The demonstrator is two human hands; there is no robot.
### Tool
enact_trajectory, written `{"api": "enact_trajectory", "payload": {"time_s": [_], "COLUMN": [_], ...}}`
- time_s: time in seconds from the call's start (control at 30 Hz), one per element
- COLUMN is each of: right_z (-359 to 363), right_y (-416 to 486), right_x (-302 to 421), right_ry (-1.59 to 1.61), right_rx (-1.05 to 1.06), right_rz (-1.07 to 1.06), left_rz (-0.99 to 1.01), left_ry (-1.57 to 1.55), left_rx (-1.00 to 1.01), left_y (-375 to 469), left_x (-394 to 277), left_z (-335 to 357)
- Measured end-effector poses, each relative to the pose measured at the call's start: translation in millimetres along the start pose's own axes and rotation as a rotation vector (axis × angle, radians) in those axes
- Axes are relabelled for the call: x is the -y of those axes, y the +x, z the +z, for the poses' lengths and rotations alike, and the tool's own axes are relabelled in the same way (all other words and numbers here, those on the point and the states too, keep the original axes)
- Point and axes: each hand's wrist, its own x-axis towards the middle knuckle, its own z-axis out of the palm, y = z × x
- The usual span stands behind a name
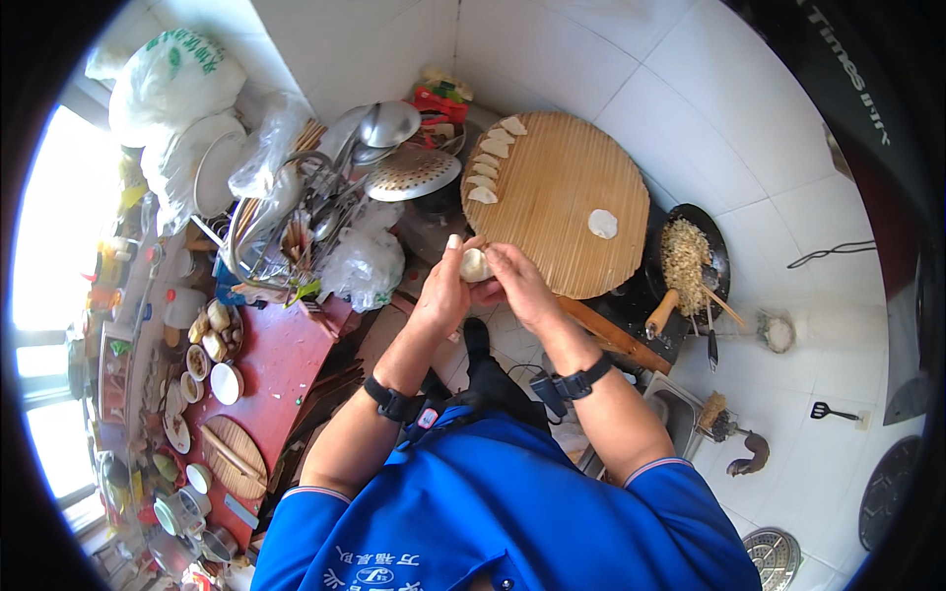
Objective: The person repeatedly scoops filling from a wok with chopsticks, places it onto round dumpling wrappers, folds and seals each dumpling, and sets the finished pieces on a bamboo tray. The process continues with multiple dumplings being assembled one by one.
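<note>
Between my two hands is a pale dough dumpling, held up in front of the near left edge of a round slatted mat. My left hand cups it from the left with the thumb raised. From the right, the fingers of my right hand press on its edge. Several folded dumplings lie in a row along the mat's left rim. One flat round dough wrapper rests at the mat's right side. Whatever is inside the held dough is hidden.
A black wok with chopped filling stands right of the mat. Left are a perforated metal lid, plastic bags and utensils. On the red table are bowls and a rolling pin on a round wooden board.
</note>
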Motion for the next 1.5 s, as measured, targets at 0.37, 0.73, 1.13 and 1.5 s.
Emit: {"api": "enact_trajectory", "payload": {"time_s": [0.37, 0.73, 1.13, 1.5], "right_z": [-8.4, -21.9, -18.0, -5.1], "right_y": [-9.2, -34.2, -58.6, -51.9], "right_x": [32.8, 65.8, 82.9, 128.5], "right_ry": [-0.221, -0.571, -0.806, -1.245], "right_rx": [0.143, 0.063, -0.125, 0.192], "right_rz": [-0.141, -0.327, -0.583, -0.785], "left_rz": [0.002, -0.024, -0.119, -0.112], "left_ry": [0.065, 0.072, -0.016, 0.125], "left_rx": [0.119, 0.227, 0.27, 0.353], "left_y": [-23.6, -16.9, -7.4, -13.6], "left_x": [-39.5, -46.6, -36.8, -32.5], "left_z": [15.8, 40.4, 52.2, 50.8]}}
